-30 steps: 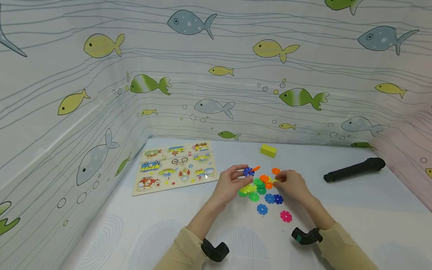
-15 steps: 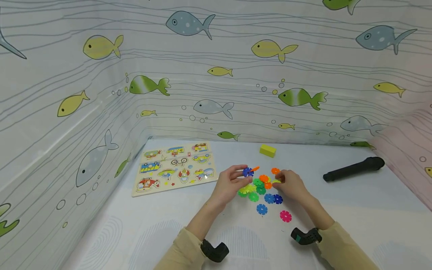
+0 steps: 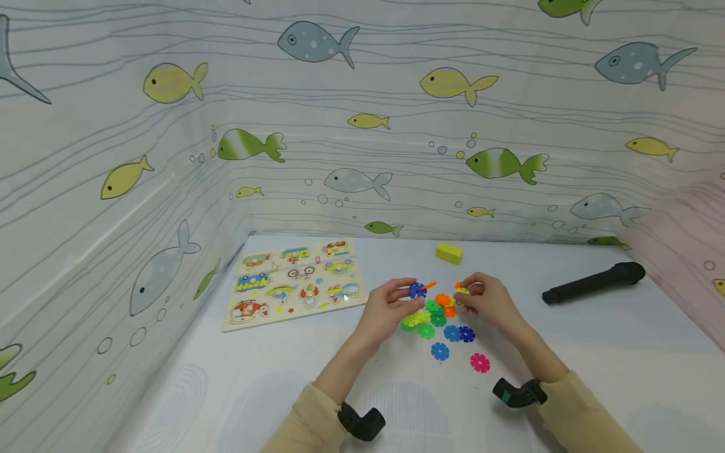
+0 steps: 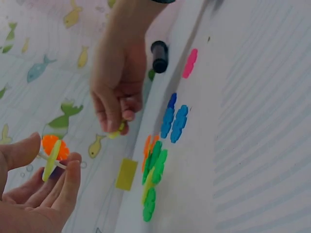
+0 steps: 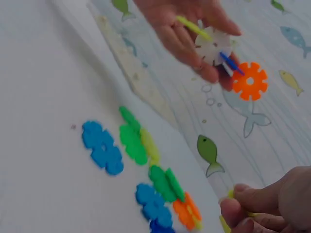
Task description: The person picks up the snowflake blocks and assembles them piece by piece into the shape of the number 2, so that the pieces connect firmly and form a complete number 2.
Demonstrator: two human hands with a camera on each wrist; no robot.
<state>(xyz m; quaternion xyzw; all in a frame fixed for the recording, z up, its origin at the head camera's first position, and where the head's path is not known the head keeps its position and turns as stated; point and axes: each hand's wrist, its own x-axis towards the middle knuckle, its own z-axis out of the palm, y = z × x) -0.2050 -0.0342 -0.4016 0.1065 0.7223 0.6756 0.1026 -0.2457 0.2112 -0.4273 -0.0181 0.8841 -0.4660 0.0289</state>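
From the head view I see my left hand (image 3: 391,306) raised just above the tabletop (image 3: 283,377), its fingers curled round a small cluster of joined snowflake discs (image 3: 420,288): a blue one and an orange one show there, and the right wrist view adds a white disc and a thin yellow-green one edge-on (from the left wrist camera the blue is hidden behind my fingers and only orange and yellow-green show). My right hand (image 3: 488,301) is just beside it, thumb and fingertips pinched on a yellow disc (image 3: 463,290), most of which is covered by the fingers; in the right wrist view only a sliver of it peeks out at the frame's lower edge, where the hand itself is cut off. Between and below the hands lies the loose pile of discs (image 3: 433,314), green, yellow-green and orange ones overlapping so that I cannot count them, with two blue discs (image 3: 459,333) touching at its near edge, another blue disc (image 3: 440,351) a little nearer me and a pink disc (image 3: 479,362) set apart to the right. A wooden picture puzzle board (image 3: 294,280) lies to the left, a yellow block (image 3: 450,253) sits behind the pile, and a black cylindrical object (image 3: 595,284) lies well off to the right; I cannot tell what it is.
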